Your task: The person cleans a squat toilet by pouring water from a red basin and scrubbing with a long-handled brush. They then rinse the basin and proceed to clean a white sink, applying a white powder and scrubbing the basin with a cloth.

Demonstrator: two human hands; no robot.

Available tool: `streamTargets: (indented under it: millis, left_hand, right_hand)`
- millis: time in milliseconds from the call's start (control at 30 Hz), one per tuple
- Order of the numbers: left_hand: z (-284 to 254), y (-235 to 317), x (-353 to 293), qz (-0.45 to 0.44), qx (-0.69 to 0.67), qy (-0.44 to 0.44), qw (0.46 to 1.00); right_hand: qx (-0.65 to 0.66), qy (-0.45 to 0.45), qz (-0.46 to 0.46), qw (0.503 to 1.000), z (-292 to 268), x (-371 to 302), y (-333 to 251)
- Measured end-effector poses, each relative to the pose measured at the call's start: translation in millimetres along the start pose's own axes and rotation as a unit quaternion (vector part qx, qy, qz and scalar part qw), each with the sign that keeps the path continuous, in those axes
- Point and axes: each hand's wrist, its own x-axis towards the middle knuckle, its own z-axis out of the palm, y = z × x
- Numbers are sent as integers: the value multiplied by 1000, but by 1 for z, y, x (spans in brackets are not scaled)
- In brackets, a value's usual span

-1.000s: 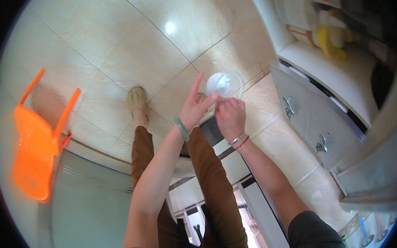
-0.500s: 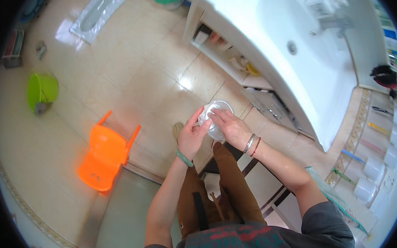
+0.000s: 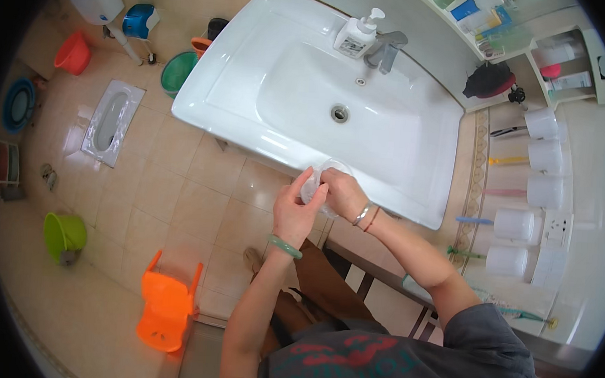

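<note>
My left hand (image 3: 294,211) holds a clear, round, bowl-like container (image 3: 338,166) by its left side, thumb and fingers bent around it. Something whitish shows at the thumb, too unclear to name. My right hand (image 3: 344,194) is at the container's mouth with its fingers curled down inside or against it; the fingertips are hidden. Both hands are just off the near edge of a white washbasin (image 3: 284,150). A green bangle (image 3: 285,247) circles my left wrist, and a silver bangle (image 3: 363,213) my right.
A pump bottle (image 3: 356,37) and a faucet (image 3: 387,50) stand at the basin's back. White cups (image 3: 515,223) with toothbrushes line the right wall. An orange chair (image 3: 167,309) and a green bucket (image 3: 65,235) are on the floor at left, with a squat toilet (image 3: 112,123) beyond.
The view has swung so that the whole basin shows, and I am nearer to it. My right hand's fingers, flatter over the container before, are now curled into it. My left hand keeps its hold.
</note>
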Motion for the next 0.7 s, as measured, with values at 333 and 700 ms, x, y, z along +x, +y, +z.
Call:
streamTargets:
  millis: [333, 700]
  left_hand:
    - [79, 25, 105, -115, -132, -55, 983]
    - [92, 8, 150, -113, -121, -54, 985]
  right_hand:
    - [286, 30, 198, 937, -100, 53, 79]
    - [-277, -92, -191, 937, -97, 98, 297]
